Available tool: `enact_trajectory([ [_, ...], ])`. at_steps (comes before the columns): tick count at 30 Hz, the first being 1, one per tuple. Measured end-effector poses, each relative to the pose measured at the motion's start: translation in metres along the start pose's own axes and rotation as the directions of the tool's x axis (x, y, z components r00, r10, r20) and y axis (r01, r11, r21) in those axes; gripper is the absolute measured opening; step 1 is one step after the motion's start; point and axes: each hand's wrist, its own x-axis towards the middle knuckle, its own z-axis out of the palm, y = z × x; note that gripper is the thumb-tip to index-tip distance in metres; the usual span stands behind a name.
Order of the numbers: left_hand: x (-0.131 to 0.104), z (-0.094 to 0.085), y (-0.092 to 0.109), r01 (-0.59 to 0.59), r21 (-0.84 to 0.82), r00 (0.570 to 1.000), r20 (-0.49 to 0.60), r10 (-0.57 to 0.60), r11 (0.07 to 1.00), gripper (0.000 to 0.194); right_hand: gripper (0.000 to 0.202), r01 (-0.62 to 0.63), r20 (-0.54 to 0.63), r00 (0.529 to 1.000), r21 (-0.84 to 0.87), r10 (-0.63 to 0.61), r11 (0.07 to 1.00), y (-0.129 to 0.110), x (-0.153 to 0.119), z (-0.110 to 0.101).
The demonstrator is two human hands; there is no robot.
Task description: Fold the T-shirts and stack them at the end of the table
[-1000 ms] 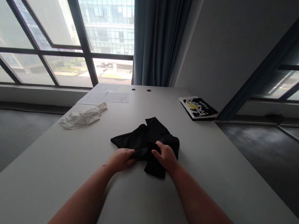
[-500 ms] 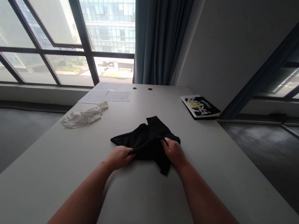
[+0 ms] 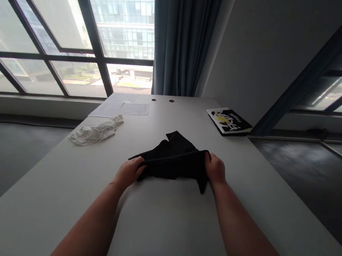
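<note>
A black cloth (image 3: 175,159) is stretched between my two hands above the middle of the white table (image 3: 160,218). My left hand (image 3: 129,172) is closed on its left end, thumb on top. The right end is pinched in my right hand (image 3: 215,168), with a pointed flap hanging down just beside it. Behind the hands, a folded peak of the cloth points toward the far side of the table. The fingertips of both hands are partly hidden by the fabric.
A crumpled white cloth (image 3: 97,130) lies at the table's left edge, with paper sheets (image 3: 132,108) behind it. Near the right edge sits a black, white and yellow book or box (image 3: 229,122). Two round holes mark the far end, before a blue curtain (image 3: 183,38).
My hands have moved apart, the right one outward to the right and the left one slightly left and up. The black cloth between them is now pulled wider.
</note>
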Motion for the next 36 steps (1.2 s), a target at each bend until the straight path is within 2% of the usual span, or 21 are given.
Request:
enact_trajectory([
  [4,0.001,0.009,-0.007,-0.042,-0.109,0.988,-0.152,0.025,0.993,0.018,0.060,-0.037,-0.004,0.999,0.011,0.038,0.999,0.012,0.005,0.000],
  [5,0.001,0.012,-0.006,-0.025,-0.158,0.985,-0.170,-0.002,0.987,0.020,0.059,-0.035,-0.026,0.999,0.016,0.036,0.999,0.012,0.005,0.000],
  [7,0.002,0.016,-0.005,0.076,-0.290,0.977,-0.172,-0.130,0.954,0.022,0.057,-0.035,-0.074,0.997,0.034,0.037,0.999,0.010,0.005,0.000],
  [9,0.003,0.016,-0.002,0.186,-0.453,0.950,-0.143,-0.277,0.872,0.021,0.056,-0.058,-0.100,0.993,0.074,0.065,0.996,0.009,0.005,0.000],
  [12,0.005,0.009,0.000,0.226,-0.702,0.929,-0.055,-0.367,0.675,0.024,0.055,-0.137,-0.110,0.982,0.150,0.154,0.979,0.012,0.007,-0.001],
  [15,0.005,0.000,0.000,0.288,-0.841,0.929,0.128,-0.348,0.459,0.032,0.054,-0.198,-0.132,0.966,0.181,0.223,0.963,0.018,0.010,-0.003],
  [16,0.004,-0.002,-0.001,0.316,-0.856,0.924,0.180,-0.336,0.410,0.035,0.054,-0.213,-0.141,0.960,0.182,0.240,0.960,0.020,0.011,-0.003],
  [18,0.004,-0.003,-0.003,0.347,-0.861,0.916,0.227,-0.331,0.371,0.040,0.055,-0.238,-0.164,0.950,0.178,0.267,0.955,0.027,0.013,-0.003],
  [20,0.003,-0.002,-0.006,0.339,-0.863,0.912,0.206,-0.354,0.374,0.043,0.055,-0.260,-0.191,0.937,0.181,0.293,0.949,0.036,0.014,-0.002],
  [22,0.003,-0.002,-0.011,0.282,-0.888,0.923,0.147,-0.357,0.363,0.041,0.054,-0.295,-0.230,0.912,0.206,0.339,0.933,0.047,0.016,0.000],
  [24,0.002,-0.003,-0.016,0.180,-0.922,0.959,0.086,-0.271,0.343,0.049,0.051,-0.341,-0.287,0.868,0.247,0.404,0.907,0.055,0.019,0.001],
  [26,0.002,-0.004,-0.020,0.109,-0.917,0.992,0.076,-0.100,0.383,0.071,0.046,-0.334,-0.376,0.825,0.279,0.422,0.901,0.058,0.021,0.000],
  [27,0.001,-0.004,-0.021,0.097,-0.890,0.995,0.104,-0.009,0.445,0.080,0.044,-0.289,-0.425,0.818,0.277,0.387,0.916,0.055,0.022,-0.002],
  [28,0.001,-0.002,-0.021,0.092,-0.840,0.987,0.149,0.063,0.535,0.087,0.042,-0.217,-0.464,0.827,0.260,0.319,0.941,0.051,0.021,-0.004],
  [30,0.002,0.003,-0.019,0.057,-0.679,0.967,0.219,0.128,0.732,0.086,0.038,-0.018,-0.450,0.886,0.210,0.113,0.977,0.037,0.016,-0.008],
  [32,0.003,0.010,-0.016,-0.011,-0.522,0.969,0.206,0.139,0.853,0.057,0.036,0.173,-0.271,0.957,0.238,-0.106,0.956,0.022,0.008,-0.009],
  [33,0.004,0.014,-0.016,-0.026,-0.470,0.979,0.167,0.118,0.882,0.039,0.037,0.228,-0.146,0.970,0.287,-0.193,0.930,0.016,0.005,-0.008],
  [34,0.005,0.016,-0.016,-0.012,-0.441,0.991,0.116,0.070,0.898,0.025,0.041,0.246,-0.029,0.967,0.339,-0.252,0.908,0.013,0.002,-0.006],
  [36,0.006,0.019,-0.020,0.094,-0.438,0.995,0.010,-0.099,0.894,0.019,0.052,0.202,0.139,0.952,0.384,-0.273,0.901,0.014,-0.002,0.003],
])
